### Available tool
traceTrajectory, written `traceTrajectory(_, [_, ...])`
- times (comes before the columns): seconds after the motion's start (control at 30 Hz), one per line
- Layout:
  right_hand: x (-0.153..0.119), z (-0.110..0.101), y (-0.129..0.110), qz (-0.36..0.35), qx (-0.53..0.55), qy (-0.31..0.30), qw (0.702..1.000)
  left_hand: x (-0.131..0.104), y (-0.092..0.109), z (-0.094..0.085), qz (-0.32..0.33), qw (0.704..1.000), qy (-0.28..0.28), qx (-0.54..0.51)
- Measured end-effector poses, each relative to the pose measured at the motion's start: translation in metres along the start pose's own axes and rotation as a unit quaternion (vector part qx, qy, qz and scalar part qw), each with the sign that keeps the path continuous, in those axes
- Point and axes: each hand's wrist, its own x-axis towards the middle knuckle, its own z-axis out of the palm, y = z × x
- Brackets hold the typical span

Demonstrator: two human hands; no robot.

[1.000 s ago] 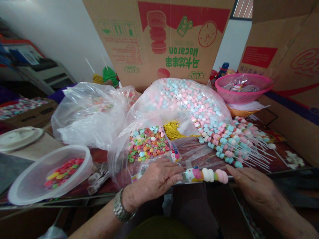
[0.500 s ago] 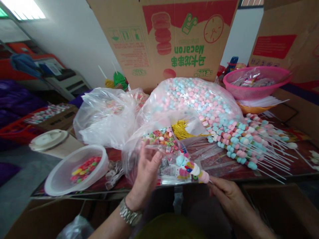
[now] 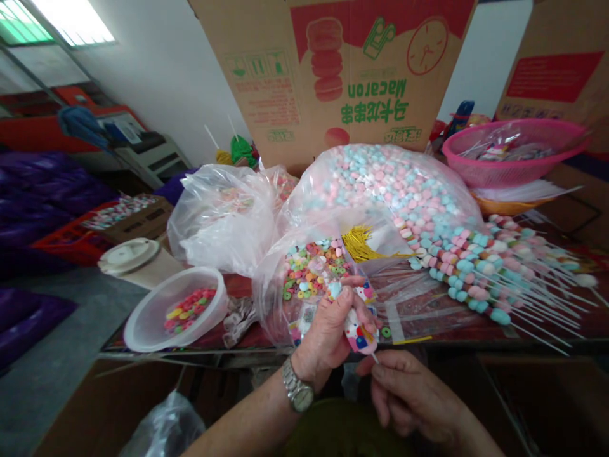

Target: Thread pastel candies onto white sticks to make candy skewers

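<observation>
A marshmallow skewer (image 3: 364, 343) in a clear printed wrapper is tilted in front of me, over the table's near edge. My left hand (image 3: 333, 327), with a metal watch at the wrist, is wrapped around its upper part and hides much of it. A pale blue piece shows above the thumb. My right hand (image 3: 404, 387) pinches the white stick at the lower end. Just behind lies an open plastic bag with colourful candy rings (image 3: 311, 270). Beside them sits a bundle of gold twist ties (image 3: 360, 244). A green ring (image 3: 386, 332) lies near the skewer.
A large bag of pastel marshmallows (image 3: 375, 181) stands behind. Finished-looking skewers (image 3: 485, 266) are piled at right, beneath a pink basket (image 3: 514, 165). At left are a translucent bowl (image 3: 137, 330) of candies and a lidded container (image 3: 130, 257). A cardboard box (image 3: 266, 38) rises at the back.
My left hand has moved right and closed around the skewer, which now sits inside the printed wrapper more upright. My right hand has shifted slightly lower on the stick. The view has turned slightly left.
</observation>
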Motion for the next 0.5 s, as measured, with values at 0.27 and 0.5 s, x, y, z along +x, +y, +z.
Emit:
traceTrajectory(0.27, [0.003, 0.011, 0.004, -0.142, -0.277, 0.176, 0.934, 0.007, 0.001, 0.003, -0.021, 0.994, 0.107, -0.017])
traceTrajectory(0.5, [0.019, 0.019, -0.009, -0.223, -0.351, 0.271, 0.868, -0.006, -0.035, 0.007, -0.036, 0.98, 0.122, 0.155])
